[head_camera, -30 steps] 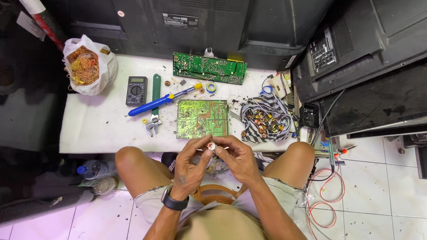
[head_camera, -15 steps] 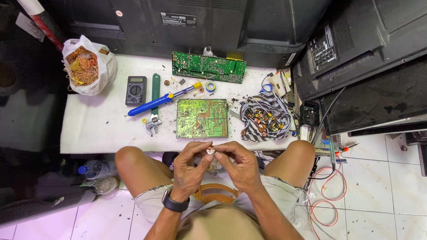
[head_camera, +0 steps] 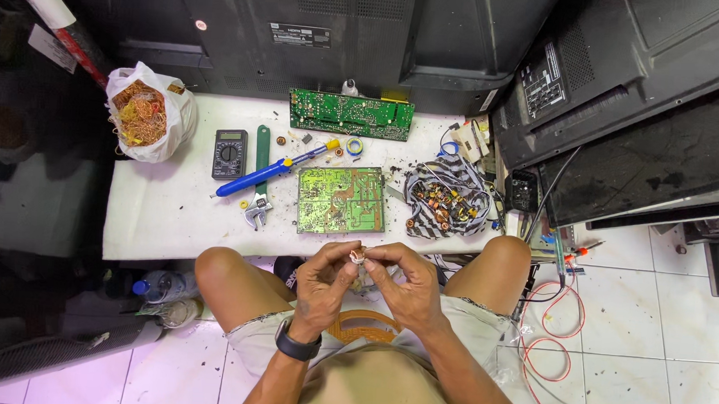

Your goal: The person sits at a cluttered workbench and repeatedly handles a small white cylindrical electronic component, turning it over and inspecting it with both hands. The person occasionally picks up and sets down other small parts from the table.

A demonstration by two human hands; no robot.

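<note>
White, small and roundish: little part point(head_camera: 357, 258) pinched between both hands above the lap, just short of the near edge of the low white table point(head_camera: 170, 217). Too small to tell its kind or its long axis.

Head view, near the body: left hand point(head_camera: 325, 284) curled narrow, thumb and forefinger closed on the part from the left; black wristband point(head_camera: 297, 344) below it. Right hand point(head_camera: 405, 285) likewise closed narrow, fingertips meeting the part from the right. Part held at the meeting point of the two grips, equally near to both, knees spread to either side.

Head view, on the table: green circuit board point(head_camera: 341, 199) directly ahead of the hands, lying flat, well apart from them. Second green board point(head_camera: 350, 114) farther back, long axis running left to right. Blue-handled tool point(head_camera: 275, 170) lying slantwise left of the near board, adjustable wrench point(head_camera: 260, 172) crossing under it, black multimeter point(head_camera: 230, 153) just beside. Striped cloth with small copper coils point(head_camera: 446, 200) to the right of the near board. White bag of copper wire point(head_camera: 144, 117) at the far left corner.

Head view, surroundings: dark television backs point(head_camera: 611, 100) leaning around the table; red wire point(head_camera: 553, 335) looped on the tiled floor to the right.
</note>
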